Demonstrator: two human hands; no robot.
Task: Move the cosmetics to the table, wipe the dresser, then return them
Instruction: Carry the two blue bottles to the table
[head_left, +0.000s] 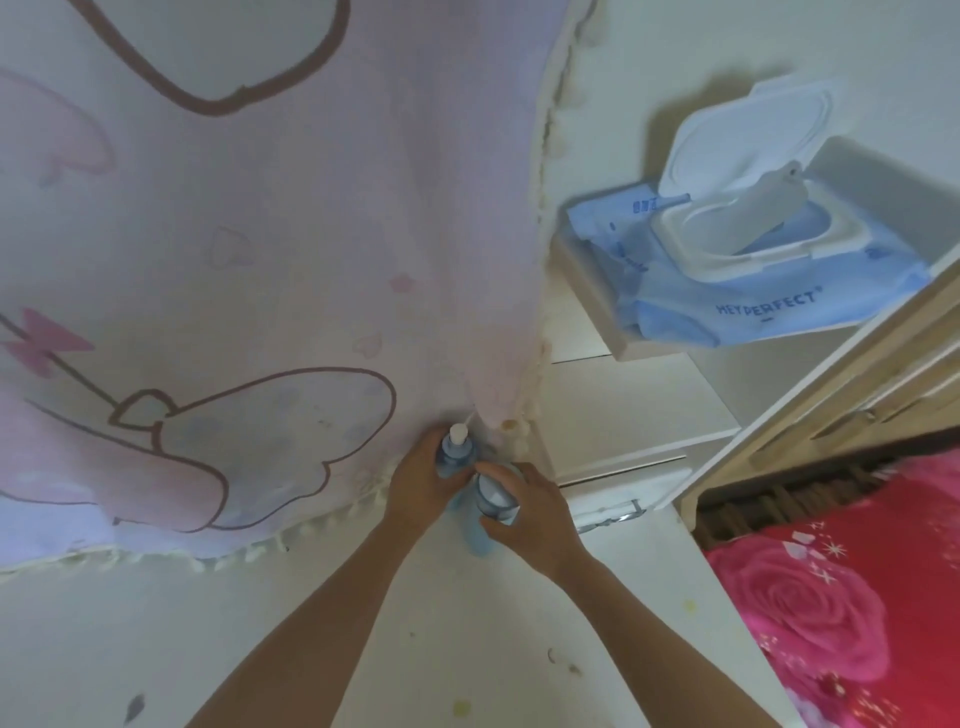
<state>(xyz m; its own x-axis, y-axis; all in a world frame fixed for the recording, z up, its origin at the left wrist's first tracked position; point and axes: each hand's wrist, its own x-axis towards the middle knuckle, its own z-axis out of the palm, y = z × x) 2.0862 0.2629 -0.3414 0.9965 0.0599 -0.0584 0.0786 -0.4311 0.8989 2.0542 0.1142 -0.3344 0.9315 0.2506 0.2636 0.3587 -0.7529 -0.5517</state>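
2 hands, 2 blue bottles, both gripped tight at the cloth's corner!

Left hand (421, 483) has its fingers curled close round the pump bottle (457, 453), white pump head poking up; right hand (532, 514) wraps the capped bottle (496, 496), thumb underneath, fingers over the far side. The 2 bottles touch side by side above the white surface (467, 649), just under the pink cloth (291, 249). Their labels are unreadable. Up right, 1 wipes pack (769, 306), lid flipped open, reads "HEYPERFECT".
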